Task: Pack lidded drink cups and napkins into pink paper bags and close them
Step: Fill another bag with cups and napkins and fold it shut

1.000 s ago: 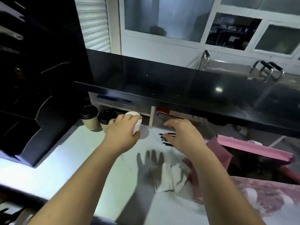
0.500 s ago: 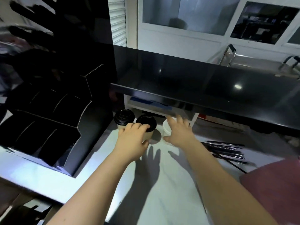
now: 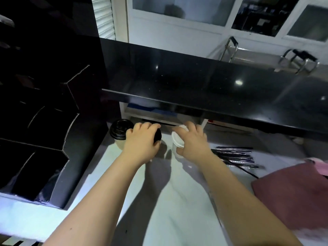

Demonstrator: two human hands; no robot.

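Three lidded paper cups stand at the back of the white counter under a black shelf. My left hand (image 3: 142, 142) wraps over the middle cup, whose black lid (image 3: 158, 136) shows at my fingertips. Left of it stands another black-lidded cup (image 3: 119, 132), untouched. My right hand (image 3: 192, 142) grips the white-lidded cup (image 3: 177, 141) from the right side. A pink paper bag (image 3: 291, 196) lies flat at the right edge.
A black shelf (image 3: 213, 89) overhangs the cups closely. A black compartment organizer (image 3: 39, 150) fills the left side. Several black straws (image 3: 236, 157) lie right of my right hand. The white counter (image 3: 168, 210) stretches toward me.
My left hand let go of the white-lidded cup and moved onto the middle black-lidded cup. My right hand came left from the straws and closed on the white-lidded cup. The view shifted left.
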